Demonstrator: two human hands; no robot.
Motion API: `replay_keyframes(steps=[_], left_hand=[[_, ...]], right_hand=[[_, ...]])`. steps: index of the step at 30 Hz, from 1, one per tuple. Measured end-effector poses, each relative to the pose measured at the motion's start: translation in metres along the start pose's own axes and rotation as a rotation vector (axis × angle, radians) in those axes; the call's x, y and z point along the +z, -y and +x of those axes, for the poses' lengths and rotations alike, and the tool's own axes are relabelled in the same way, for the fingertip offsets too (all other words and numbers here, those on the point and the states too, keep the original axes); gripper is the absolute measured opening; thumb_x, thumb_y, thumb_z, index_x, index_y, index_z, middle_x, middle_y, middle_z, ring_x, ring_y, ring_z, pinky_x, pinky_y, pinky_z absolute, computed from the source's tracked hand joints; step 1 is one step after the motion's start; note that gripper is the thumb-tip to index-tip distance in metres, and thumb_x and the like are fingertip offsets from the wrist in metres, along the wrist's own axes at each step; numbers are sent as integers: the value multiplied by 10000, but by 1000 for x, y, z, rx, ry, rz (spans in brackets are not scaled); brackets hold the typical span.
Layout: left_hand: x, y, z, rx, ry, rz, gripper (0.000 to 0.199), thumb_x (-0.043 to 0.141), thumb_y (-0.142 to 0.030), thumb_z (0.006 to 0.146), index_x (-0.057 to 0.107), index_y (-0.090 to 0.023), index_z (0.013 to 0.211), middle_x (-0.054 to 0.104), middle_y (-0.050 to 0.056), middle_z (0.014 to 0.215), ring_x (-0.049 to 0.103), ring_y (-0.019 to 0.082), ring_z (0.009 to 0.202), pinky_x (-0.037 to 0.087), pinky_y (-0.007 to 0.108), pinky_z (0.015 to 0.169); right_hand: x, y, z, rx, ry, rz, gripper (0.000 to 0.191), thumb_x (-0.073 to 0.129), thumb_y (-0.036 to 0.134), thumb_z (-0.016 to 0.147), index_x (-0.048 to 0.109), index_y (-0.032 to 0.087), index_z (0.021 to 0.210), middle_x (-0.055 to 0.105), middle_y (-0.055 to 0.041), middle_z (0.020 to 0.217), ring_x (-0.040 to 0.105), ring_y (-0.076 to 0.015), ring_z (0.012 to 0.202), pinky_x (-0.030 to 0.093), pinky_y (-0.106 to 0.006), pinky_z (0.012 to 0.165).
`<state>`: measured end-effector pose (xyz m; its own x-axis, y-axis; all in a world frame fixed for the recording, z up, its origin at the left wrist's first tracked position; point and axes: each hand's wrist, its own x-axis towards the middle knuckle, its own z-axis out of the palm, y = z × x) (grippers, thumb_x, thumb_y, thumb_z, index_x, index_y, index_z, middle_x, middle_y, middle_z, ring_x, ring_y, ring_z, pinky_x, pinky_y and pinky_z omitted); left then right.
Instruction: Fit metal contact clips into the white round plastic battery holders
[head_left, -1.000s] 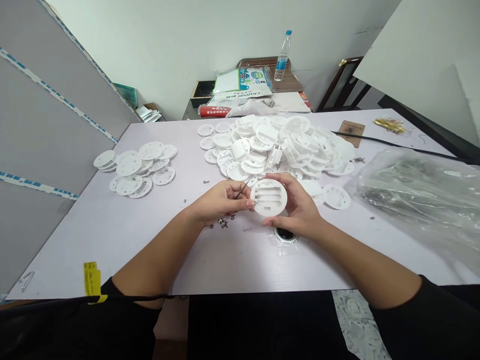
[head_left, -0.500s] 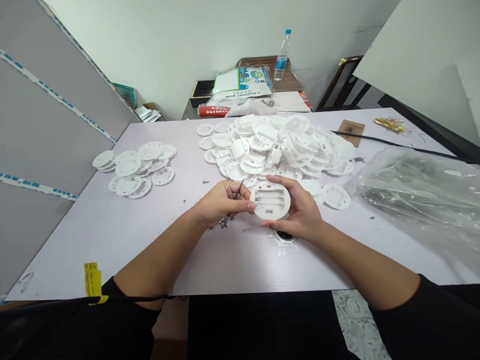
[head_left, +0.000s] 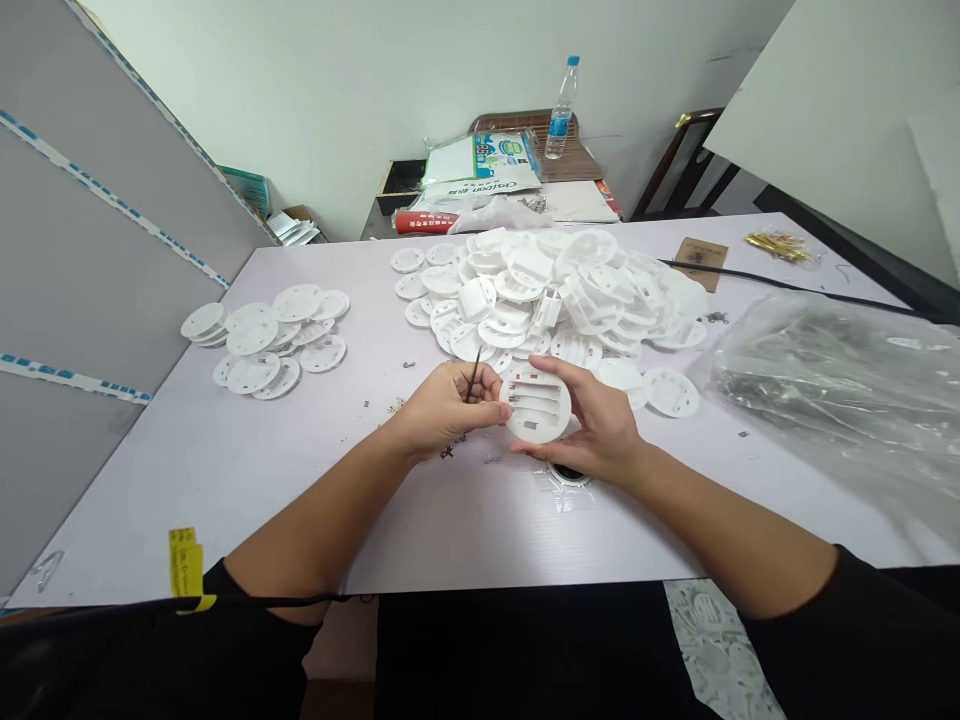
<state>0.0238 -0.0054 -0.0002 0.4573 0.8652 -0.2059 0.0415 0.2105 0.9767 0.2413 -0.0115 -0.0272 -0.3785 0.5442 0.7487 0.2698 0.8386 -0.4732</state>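
My right hand (head_left: 592, 415) grips a round white plastic battery case (head_left: 537, 431) by its edge, fingers above and thumb below. The open slots of the case face me, with small metal contacts showing at their left end. My left hand (head_left: 457, 405) is closed around a thin dark pointed tool (head_left: 475, 372), whose tip points up; its exact kind cannot be made out. The left thumb presses on the left side of the case. Small metal contacts (head_left: 448, 450) lie on the table beneath my left hand. A round black-centred object (head_left: 568, 474) is partly hidden under my right hand.
A large heap of white battery cases (head_left: 525, 290) lies beyond my hands, and a smaller group (head_left: 255, 335) at the left. On the right are a clear plastic bag (head_left: 832, 390), a black cable (head_left: 787, 286) and gold-coloured parts (head_left: 776, 246). A water bottle (head_left: 560, 125) stands behind.
The case has tilted and shifted slightly left in my right hand. The dark tool in my left hand now stands more upright.
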Motion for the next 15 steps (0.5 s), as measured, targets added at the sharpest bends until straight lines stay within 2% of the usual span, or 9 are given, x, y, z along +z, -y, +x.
replay_keyframes(steps=[4, 6, 8, 9, 11, 13, 15], left_hand=[[-2, -8, -4, 72, -81, 387, 253, 739, -380, 834, 642, -158, 908, 607, -11, 736, 469, 76, 612, 399, 225, 589], [-6, -11, -7, 131, -94, 619, 345, 656, -444, 904, 647, -197, 1145, 692, 14, 931, 523, 99, 677, 443, 262, 665], [-11, -11, -7, 174, -102, 806, 387, 514, -421, 993, 559, -228, 1326, 700, 33, 1106, 592, 129, 790, 473, 297, 744], [-14, -10, -7, 192, -92, 882, 361, 456, -367, 1019, 544, -226, 1339, 695, 39, 1140, 616, 143, 857, 479, 306, 772], [-19, -4, -5, 246, -34, 1020, 285, 427, -245, 1011, 620, -202, 1215, 699, 37, 1085, 630, 156, 912, 477, 295, 764], [-21, 4, -2, 323, 48, 1128, 265, 459, -170, 973, 695, -200, 1092, 696, 24, 987, 623, 139, 843, 460, 271, 715], [-22, 12, 1, 394, 96, 1189, 288, 475, -163, 968, 739, -216, 1069, 686, 16, 939, 597, 116, 751, 435, 257, 667]], right_hand=[[-5, -5, -1, -1, 75, -50, 840, 830, 411, 785, 419, 237, 1496, 672, -112, 1240, 692, -250, 1086, 617, -359, 899], [-7, -9, -1, 10, 122, -88, 817, 823, 395, 796, 420, 221, 1485, 655, -127, 1287, 677, -259, 1126, 604, -375, 927], [-9, -13, -3, 31, 191, -108, 784, 814, 403, 803, 435, 203, 1460, 649, -137, 1299, 673, -269, 1127, 597, -394, 921], [-8, -16, -4, 48, 230, -111, 762, 809, 413, 803, 449, 197, 1439, 660, -135, 1270, 684, -266, 1079, 600, -398, 889], [-7, -19, -6, 100, 299, -125, 713, 807, 425, 796, 482, 191, 1386, 686, -113, 1158, 694, -234, 904, 601, -383, 779], [-6, -21, -8, 154, 356, -142, 658, 808, 417, 787, 508, 189, 1326, 683, -88, 1064, 660, -202, 785, 580, -361, 706], [-4, -20, -9, 197, 399, -149, 609, 805, 394, 782, 517, 192, 1280, 671, -80, 1041, 642, -195, 777, 564, -349, 699]])
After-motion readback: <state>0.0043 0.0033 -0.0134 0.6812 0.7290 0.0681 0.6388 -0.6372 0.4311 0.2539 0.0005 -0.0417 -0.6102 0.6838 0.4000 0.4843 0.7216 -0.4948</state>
